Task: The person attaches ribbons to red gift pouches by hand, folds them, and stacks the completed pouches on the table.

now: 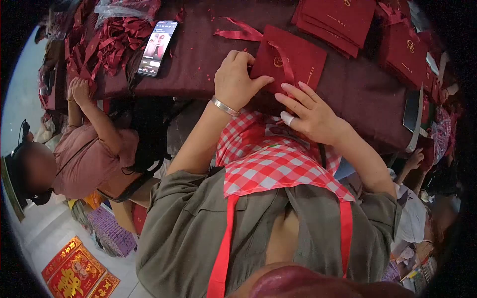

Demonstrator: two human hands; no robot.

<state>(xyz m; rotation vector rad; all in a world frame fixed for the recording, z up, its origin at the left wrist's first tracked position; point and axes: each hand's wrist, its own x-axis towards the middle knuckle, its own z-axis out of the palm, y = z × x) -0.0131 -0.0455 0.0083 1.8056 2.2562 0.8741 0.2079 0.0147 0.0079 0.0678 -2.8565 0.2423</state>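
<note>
Wearer's head point(318, 285); beyond, red packet point(304, 58), left edge in left grip point(233, 82), lower edge at spread right grip point(318, 116).

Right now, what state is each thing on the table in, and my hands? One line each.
Phone: face up, screen lit.
Red folder: printed front showing; open or closed, can't tell.
Ribbon: untied, across the red folder's front.
Folder stack: piled, edges uneven.
Ribbon heap: loose, tangled.
Left hand: at the red folder's left edge, grip unclear.
Right hand: fingers spread.
</note>
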